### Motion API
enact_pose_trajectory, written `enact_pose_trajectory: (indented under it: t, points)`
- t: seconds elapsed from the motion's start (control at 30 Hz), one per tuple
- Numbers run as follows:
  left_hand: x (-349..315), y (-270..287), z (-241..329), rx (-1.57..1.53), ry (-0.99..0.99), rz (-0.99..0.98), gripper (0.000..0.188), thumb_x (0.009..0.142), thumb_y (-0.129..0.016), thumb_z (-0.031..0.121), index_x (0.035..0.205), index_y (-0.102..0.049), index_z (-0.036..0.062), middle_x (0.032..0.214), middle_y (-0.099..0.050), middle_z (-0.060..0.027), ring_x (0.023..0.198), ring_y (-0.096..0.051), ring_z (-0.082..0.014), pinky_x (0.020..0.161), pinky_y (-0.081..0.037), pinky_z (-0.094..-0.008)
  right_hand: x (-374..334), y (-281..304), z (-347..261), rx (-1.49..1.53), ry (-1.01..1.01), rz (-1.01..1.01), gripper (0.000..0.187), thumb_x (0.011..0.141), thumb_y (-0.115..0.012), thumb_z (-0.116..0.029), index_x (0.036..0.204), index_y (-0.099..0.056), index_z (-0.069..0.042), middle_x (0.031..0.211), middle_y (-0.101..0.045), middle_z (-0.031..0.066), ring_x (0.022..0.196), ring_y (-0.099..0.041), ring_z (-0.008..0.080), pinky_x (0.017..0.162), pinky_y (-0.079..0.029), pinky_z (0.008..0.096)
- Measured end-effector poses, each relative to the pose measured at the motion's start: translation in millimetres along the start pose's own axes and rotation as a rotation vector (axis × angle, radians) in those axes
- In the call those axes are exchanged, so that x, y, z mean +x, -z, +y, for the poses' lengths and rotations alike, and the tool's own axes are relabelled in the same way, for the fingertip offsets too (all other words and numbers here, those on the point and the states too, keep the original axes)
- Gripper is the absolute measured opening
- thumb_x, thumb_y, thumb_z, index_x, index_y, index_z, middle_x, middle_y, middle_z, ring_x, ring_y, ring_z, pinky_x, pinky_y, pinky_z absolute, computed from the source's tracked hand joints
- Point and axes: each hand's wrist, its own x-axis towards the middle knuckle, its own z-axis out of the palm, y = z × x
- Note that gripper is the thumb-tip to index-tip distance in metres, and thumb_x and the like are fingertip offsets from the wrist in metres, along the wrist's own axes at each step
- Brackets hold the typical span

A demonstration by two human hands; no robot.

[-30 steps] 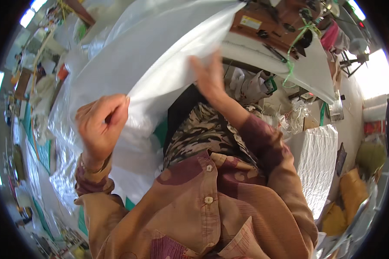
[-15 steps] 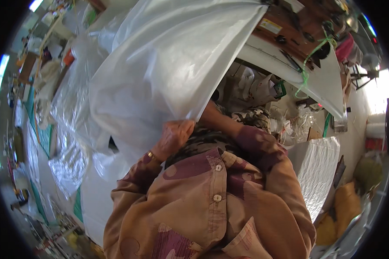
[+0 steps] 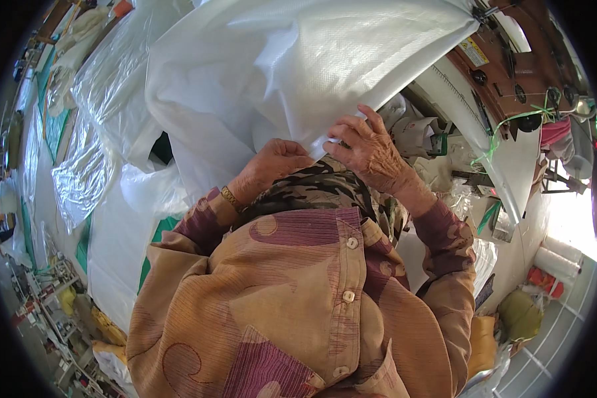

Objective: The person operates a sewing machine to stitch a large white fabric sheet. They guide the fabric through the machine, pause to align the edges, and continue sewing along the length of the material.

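A large translucent white plastic sheet (image 3: 245, 79) spreads in front of me. Its folded edge slants from a brown machine table (image 3: 521, 66) at the upper right down to my lap. With thumb and fingers together, my left hand (image 3: 272, 167) pinches the sheet's near corner. Close beside it, my right hand (image 3: 371, 152) holds the same edge between curled fingers and thumb, one finger raised away from the others. Camouflage trousers (image 3: 325, 189) show beneath both hands. Folds hide part of what the fingertips grip.
Clear crinkled plastic (image 3: 123, 86) lies in heaps to the left, over green and white material. Green string (image 3: 494, 136) hangs from the machine table at the right. White bags (image 3: 414, 132) are under that table. An olive sack (image 3: 521, 312) sits at the lower right.
My right hand has come up from beneath the sheet to its edge, beside my left. The left hand has moved up and slightly right with the corner. My view has shifted.
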Motion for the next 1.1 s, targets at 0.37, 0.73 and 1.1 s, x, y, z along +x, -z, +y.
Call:
enact_pose_trajectory:
  t: [0.37,0.73,1.1]
  points:
    - [-13.3,-6.5,5.5,0.162,-0.016,0.025,0.023,0.087,-0.076,0.020,0.094,-0.068,0.0001,0.066,-0.057,0.0025,0.055,-0.052,-0.0088,0.054,-0.044,-0.0236,9.2,-4.0,-8.5,0.031,0.064,-0.086,0.016,0.076,-0.063,-0.013,0.092,-0.067,-0.011,0.094,-0.062,0.0012,0.098,-0.058,0.0198,0.094,-0.044,0.0394]
    - [-29.9,-32.8,2.1,0.857,-0.831,0.354,0.046,0.088,-0.063,0.001,0.131,-0.048,0.0041,0.100,-0.070,-0.0162,0.080,-0.069,-0.0348,0.066,-0.054,-0.0399,22.4,-3.5,-17.0,0.068,0.008,-0.053,0.012,0.080,-0.064,-0.015,0.089,-0.067,-0.008,0.086,-0.059,0.0031,0.090,-0.058,0.0216,0.083,-0.044,0.0369]
    - [-42.1,-31.4,19.6,0.772,-0.909,0.387,0.032,0.086,-0.065,0.001,0.117,-0.055,0.0022,0.082,-0.058,-0.0131,0.067,-0.059,-0.0302,0.059,-0.048,-0.0398,47.3,27.8,-14.9,0.348,-0.195,-0.062,0.011,0.086,-0.066,-0.015,0.094,-0.070,-0.009,0.090,-0.068,0.0046,0.092,-0.060,0.0232,0.092,-0.038,0.0390]
